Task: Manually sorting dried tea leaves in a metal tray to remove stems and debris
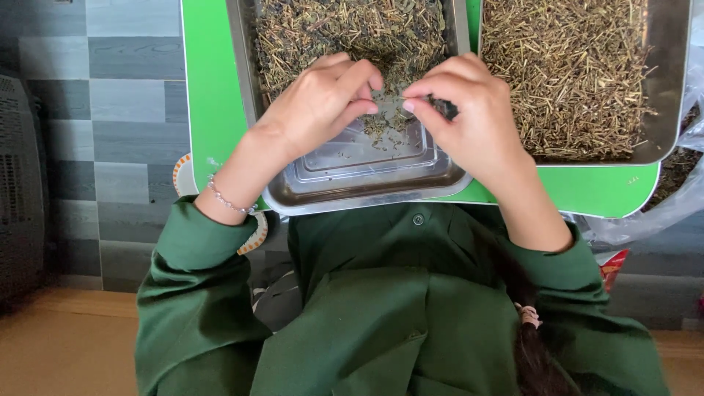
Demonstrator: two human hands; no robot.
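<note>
1. Both hands meet over the near steel tray [345, 192], which sits on a green board [209, 88]. The left hand [319, 103] curls its fingers shut around a thin dried stem [389, 97], and the right hand [469, 110] pinches the other end of that stem between thumb and forefinger, with a dark clump of leaf [444, 108] tucked behind its fingers.

2. The heap of dried leaf and stalks [352, 29] fills the far half of that tray; the near half shows bare metal with a few scattered bits.

3. Risk: the stem looks brittle, and a hard pull between the two pinches could snap it and drop fragments back into the heap.

4. Risk: the near tray's front rim overhangs the board's near edge above the lap, so a downward press from either wrist could tip it.

5. Risk: the second tray of pale stalks [572, 73] lies just beside the right hand; a wide sweep could carry leaf across the rims and mix the two piles.

6. Room: open space lies over the bare near half of the tray; a clear plastic bag [682, 183] crowds the board's right edge.
</note>
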